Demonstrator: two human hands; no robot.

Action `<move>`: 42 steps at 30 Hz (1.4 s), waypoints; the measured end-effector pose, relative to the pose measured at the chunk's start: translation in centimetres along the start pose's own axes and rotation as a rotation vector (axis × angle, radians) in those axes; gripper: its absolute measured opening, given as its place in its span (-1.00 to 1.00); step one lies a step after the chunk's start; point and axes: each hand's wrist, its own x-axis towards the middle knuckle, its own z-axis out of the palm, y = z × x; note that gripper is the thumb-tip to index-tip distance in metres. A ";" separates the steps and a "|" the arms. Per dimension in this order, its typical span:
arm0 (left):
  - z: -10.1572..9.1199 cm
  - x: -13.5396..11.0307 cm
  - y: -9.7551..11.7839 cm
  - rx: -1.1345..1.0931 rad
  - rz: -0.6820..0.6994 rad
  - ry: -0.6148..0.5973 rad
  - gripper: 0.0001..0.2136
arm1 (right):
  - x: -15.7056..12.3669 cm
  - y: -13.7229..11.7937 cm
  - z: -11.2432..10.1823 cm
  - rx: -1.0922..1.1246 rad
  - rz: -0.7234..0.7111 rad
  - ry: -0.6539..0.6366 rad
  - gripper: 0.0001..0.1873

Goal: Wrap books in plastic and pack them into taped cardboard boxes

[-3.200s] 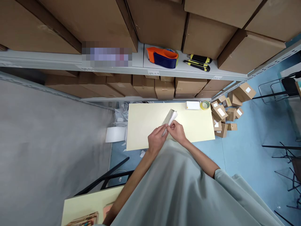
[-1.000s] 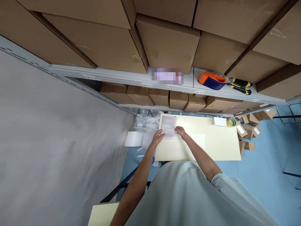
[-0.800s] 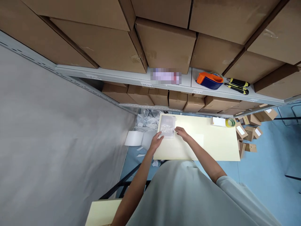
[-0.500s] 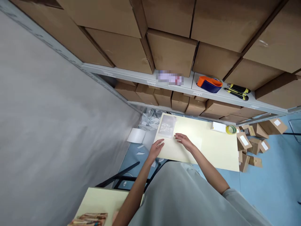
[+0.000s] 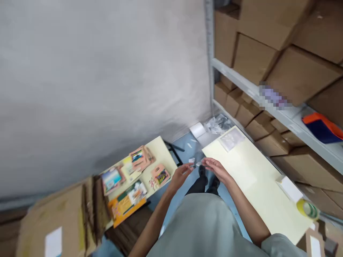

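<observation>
My left hand (image 5: 182, 174) hangs in the air between two cream tables, its fingers loosely curved and apart, holding nothing. It is nearest to the left table (image 5: 160, 150), which carries a small pink pack with a colourful picture (image 5: 160, 175) and a stack of pink packs (image 5: 141, 158). Across from it my right hand (image 5: 216, 169) is also free, fingers stretched, close to the near corner of the right table (image 5: 252, 178). A clear plastic bag (image 5: 232, 139) with pale contents lies at that table's far end. The two hands do not touch.
Shelving full of cardboard boxes (image 5: 254, 53) runs along the right. A white box (image 5: 291, 189) and a tape roll (image 5: 308, 208) sit on the right table. Flattened cardboard (image 5: 56, 217) stands at lower left. A white roll (image 5: 197, 130) and paper scraps lie on the floor.
My view and body have turned left, from the table with the clear bag toward the table with colourful packs. Both hands have left the bag's side and stay empty.
</observation>
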 end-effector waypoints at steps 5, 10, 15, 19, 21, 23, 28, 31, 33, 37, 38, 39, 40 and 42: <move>-5.1 -6.6 -1.7 -0.152 -0.011 0.243 -0.45 | 1.0 -0.1 5.7 -0.135 0.034 -0.169 -0.30; -9.7 -10.8 -4.6 -0.294 0.012 0.386 -0.47 | 1.1 0.7 12.0 -0.252 0.045 -0.281 -0.34; -16.0 -15.5 -8.6 -0.382 0.052 0.526 -0.52 | 1.6 4.0 21.1 -0.345 0.082 -0.411 -0.41; -22.6 -20.4 -12.8 -0.465 0.091 0.673 -0.55 | 2.7 8.6 30.1 -0.420 0.157 -0.511 -0.43; -26.0 -23.0 -15.2 -0.506 0.063 0.771 -0.57 | 3.4 11.4 34.7 -0.467 0.182 -0.555 -0.40; -29.3 -25.5 -17.7 -0.556 0.035 0.883 -0.59 | 3.8 14.2 39.1 -0.519 0.206 -0.603 -0.38; -35.3 -30.4 -24.0 -0.640 -0.011 1.182 -0.71 | 4.4 20.4 47.7 -0.622 0.276 -0.719 -0.40; -37.2 -32.1 -27.1 -0.658 -0.089 1.314 -0.77 | 5.1 23.5 51.4 -0.676 0.307 -0.762 -0.44; -37.9 -32.7 -28.8 -0.687 -0.142 1.368 -0.79 | 5.9 25.6 53.5 -0.723 0.300 -0.780 -0.46; -38.3 -32.7 -31.1 -0.872 -0.249 1.489 -0.72 | 7.7 30.0 57.1 -0.815 0.282 -0.740 -0.51; -38.4 -32.5 -31.5 -0.917 -0.263 1.513 -0.69 | 8.2 31.1 57.9 -0.838 0.283 -0.704 -0.53; -38.5 -32.3 -31.9 -0.951 -0.266 1.528 -0.68 | 8.5 32.1 58.5 -0.858 0.281 -0.665 -0.56; -38.7 -32.0 -32.2 -0.970 -0.257 1.536 -0.68 | 8.8 33.1 59.1 -0.875 0.276 -0.629 -0.57; -39.3 -31.3 -32.7 -0.991 -0.225 1.548 -0.72 | 9.2 34.9 60.0 -0.898 0.267 -0.581 -0.56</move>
